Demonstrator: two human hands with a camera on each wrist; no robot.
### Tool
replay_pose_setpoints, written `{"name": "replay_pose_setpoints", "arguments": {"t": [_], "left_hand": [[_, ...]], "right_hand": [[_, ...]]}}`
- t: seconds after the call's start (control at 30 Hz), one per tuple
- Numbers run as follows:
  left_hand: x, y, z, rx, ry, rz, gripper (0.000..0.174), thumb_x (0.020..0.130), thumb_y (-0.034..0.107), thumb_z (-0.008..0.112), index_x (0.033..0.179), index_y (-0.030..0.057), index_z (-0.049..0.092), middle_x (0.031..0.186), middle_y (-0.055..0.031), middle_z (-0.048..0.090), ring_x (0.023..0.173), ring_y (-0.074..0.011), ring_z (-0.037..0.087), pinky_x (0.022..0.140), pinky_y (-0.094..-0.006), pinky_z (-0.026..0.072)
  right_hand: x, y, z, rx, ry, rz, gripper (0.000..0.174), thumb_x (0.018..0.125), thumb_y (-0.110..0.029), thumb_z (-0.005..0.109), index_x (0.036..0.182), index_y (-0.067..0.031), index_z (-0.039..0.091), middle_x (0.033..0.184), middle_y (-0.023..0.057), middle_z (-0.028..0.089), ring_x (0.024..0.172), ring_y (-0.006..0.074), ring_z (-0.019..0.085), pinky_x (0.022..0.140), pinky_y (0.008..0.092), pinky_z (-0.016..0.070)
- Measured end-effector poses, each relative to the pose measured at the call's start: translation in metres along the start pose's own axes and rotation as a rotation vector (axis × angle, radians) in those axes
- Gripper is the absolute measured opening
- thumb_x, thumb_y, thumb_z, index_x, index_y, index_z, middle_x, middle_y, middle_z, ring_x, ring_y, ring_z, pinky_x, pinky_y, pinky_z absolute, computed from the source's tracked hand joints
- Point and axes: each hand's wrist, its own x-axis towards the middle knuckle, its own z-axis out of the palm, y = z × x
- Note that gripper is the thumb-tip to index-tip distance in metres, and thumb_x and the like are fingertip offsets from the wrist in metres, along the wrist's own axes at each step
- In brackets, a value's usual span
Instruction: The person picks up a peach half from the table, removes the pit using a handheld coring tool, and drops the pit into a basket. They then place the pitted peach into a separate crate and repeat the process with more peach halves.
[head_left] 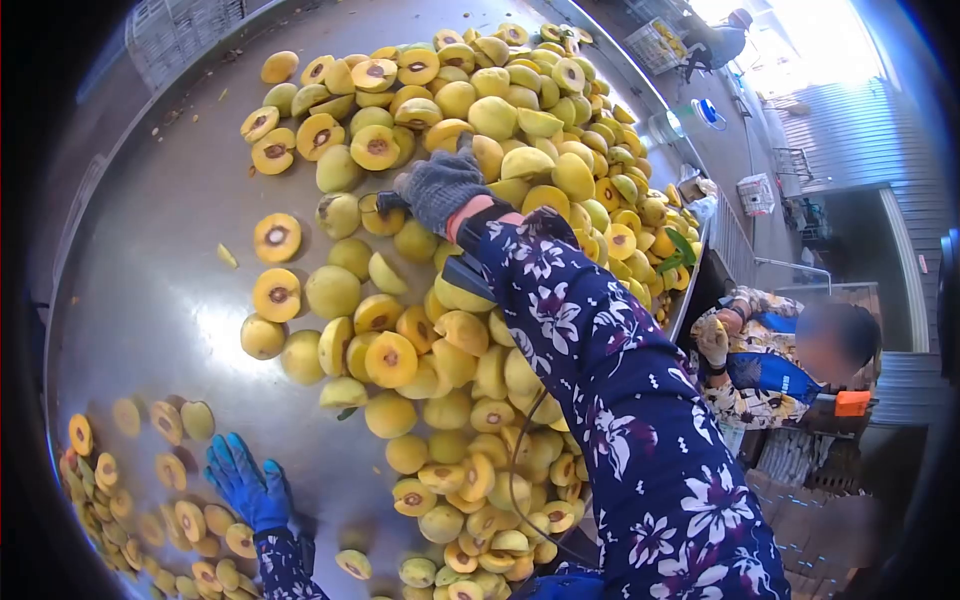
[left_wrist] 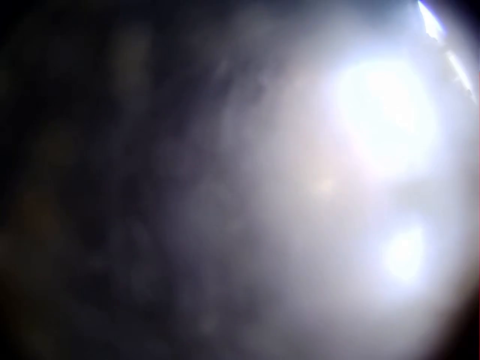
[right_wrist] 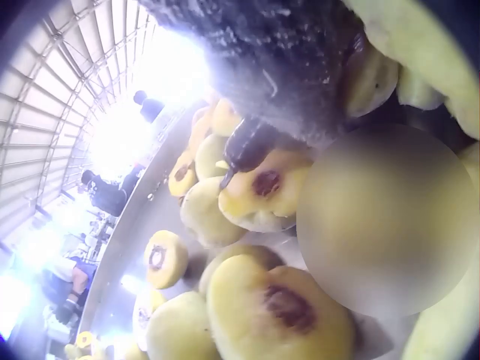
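Right hand, grey glove: the right hand (head_left: 445,190) is stretched out over the heap, its fingers curled round a dark tool (right_wrist: 249,146), whose thin tip is seen against the cut face of a halved fruit (right_wrist: 266,187).
Right arm: the floral sleeve (head_left: 620,400) is extended diagonally from the lower right, and much of the heap beneath is hidden by it.
Left hand, blue glove: the left hand (head_left: 250,485) is held low at the left, fingers straight and spread, nothing gripped, with loose halves just beside it.
Left wrist view: only blur and glare are given, no detail there.
Yellow heap: the fruit pile (head_left: 455,400), many pieces halved with brown centres, is spread across the metal surface (head_left: 170,290); a second group (head_left: 110,500) is seen at the lower left.
In the way: a thin cable (head_left: 517,440) is draped over the fruit below the sleeve; a green leaf (head_left: 680,250) is lodged at the heap's right side.
Across the edge: another person (head_left: 760,370) is seen, a yellow piece held in a gloved hand.
Behind: a blue-lidded container (head_left: 690,118) is placed beyond the rim.
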Motion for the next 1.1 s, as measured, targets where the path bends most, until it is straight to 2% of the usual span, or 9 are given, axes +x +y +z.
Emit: {"name": "replay_pose_setpoints", "arguments": {"t": [0.13, 0.3, 0.5, 0.63, 0.77, 0.8, 0.87, 0.97, 1.1], "left_hand": [[-0.003, -0.005, 0.009, 0.002, 0.025, 0.032, 0.067, 0.091, 0.045, 0.041, 0.148, 0.0127, 0.027, 0.155, -0.0116, 0.022, 0.143, -0.0304, 0.017, 0.115, -0.0488, 0.0061], [-0.002, -0.009, 0.013, 0.018, 0.077, 0.054, 0.068, 0.092, 0.049, 0.037, 0.149, 0.0128, 0.025, 0.155, -0.0113, 0.022, 0.143, -0.0301, 0.018, 0.115, -0.0489, 0.007], [-0.001, -0.009, 0.014, 0.018, 0.075, 0.057, 0.066, 0.091, 0.042, 0.04, 0.147, 0.0095, 0.029, 0.153, -0.0135, 0.026, 0.141, -0.0326, 0.022, 0.114, -0.0514, 0.0093], [-0.004, -0.007, 0.005, 0.054, 0.068, -0.014, 0.065, 0.09, 0.041, 0.042, 0.146, 0.009, 0.031, 0.152, -0.0147, 0.027, 0.141, -0.0332, 0.023, 0.115, -0.0517, 0.0098], [-0.002, 0.004, -0.004, -0.025, 0.043, 0.001, 0.065, 0.089, 0.042, 0.043, 0.144, 0.0086, 0.036, 0.15, -0.0169, 0.028, 0.14, -0.0356, 0.023, 0.114, -0.0528, 0.0109], [-0.001, 0.001, -0.004, -0.05, 0.037, 0.005, 0.064, 0.089, 0.042, 0.044, 0.143, 0.0086, 0.037, 0.15, -0.0175, 0.029, 0.14, -0.0364, 0.023, 0.114, -0.0531, 0.0112], [-0.001, 0.0, -0.004, -0.099, 0.039, -0.029, 0.065, 0.087, 0.042, 0.046, 0.143, 0.0097, 0.037, 0.15, -0.0178, 0.03, 0.139, -0.0377, 0.023, 0.114, -0.0545, 0.0115], [-0.002, -0.003, -0.004, -0.123, 0.027, -0.02, 0.066, 0.086, 0.044, 0.048, 0.143, 0.0112, 0.038, 0.15, -0.017, 0.03, 0.139, -0.0379, 0.023, 0.113, -0.0559, 0.0112], [-0.001, -0.002, -0.008, -0.116, -0.002, -0.019, 0.068, 0.088, 0.048, 0.045, 0.143, 0.0105, 0.037, 0.152, -0.0151, 0.028, 0.141, -0.0361, 0.021, 0.113, -0.0554, 0.0106]], "right_hand": [[-0.023, 0.018, 0.018, -0.006, 0.03, 0.022, 0.02, 0.088, -0.029, 0.05, 0.09, -0.0174, 0.066, 0.098, 0.0078, 0.065, 0.097, 0.03, 0.059, 0.088, 0.0586, 0.0395], [-0.057, 0.063, 0.031, 0.075, 0.012, 0.134, 0.024, 0.089, -0.035, 0.052, 0.091, -0.0153, 0.066, 0.097, 0.0113, 0.065, 0.096, 0.0339, 0.059, 0.082, 0.0447, 0.0476], [-0.094, 0.128, 0.08, 0.149, 0.01, 0.188, 0.017, 0.081, -0.016, 0.054, 0.093, -0.0109, 0.065, 0.091, 0.0152, 0.066, 0.086, 0.037, 0.062, 0.077, 0.046, 0.0487], [-0.119, 0.16, 0.098, 0.046, 0.1, 0.054, 0.021, 0.083, -0.023, 0.057, 0.098, -0.0092, 0.065, 0.092, 0.0178, 0.066, 0.089, 0.0362, 0.062, 0.077, 0.0455, 0.049], [-0.124, 0.179, 0.115, 0.23, 0.123, 0.161, 0.022, 0.079, -0.021, 0.062, 0.098, -0.011, 0.066, 0.093, 0.0173, 0.065, 0.091, 0.0358, 0.062, 0.079, 0.0461, 0.0489], [-0.121, 0.171, 0.102, 0.249, 0.107, 0.186, 0.023, 0.077, -0.021, 0.063, 0.098, -0.0115, 0.066, 0.094, 0.0172, 0.065, 0.091, 0.0357, 0.062, 0.079, 0.0462, 0.0489], [-0.122, 0.16, 0.065, 0.102, -0.15, 0.237, 0.026, 0.084, -0.031, 0.063, 0.101, -0.0106, 0.065, 0.1, 0.0147, 0.063, 0.089, 0.0349, 0.061, 0.078, 0.0462, 0.0479], [-0.105, 0.119, -0.006, 0.102, -0.152, 0.156, 0.024, 0.084, -0.028, 0.064, 0.099, -0.01, 0.063, 0.096, 0.0136, 0.063, 0.087, 0.0353, 0.06, 0.076, 0.0446, 0.0478], [-0.001, 0.026, -0.085, 0.157, 0.566, -0.155, 0.017, 0.082, -0.019, 0.064, 0.094, -0.0085, 0.059, 0.096, 0.01, 0.061, 0.092, 0.0312, 0.057, 0.078, 0.0426, 0.0456]]}}
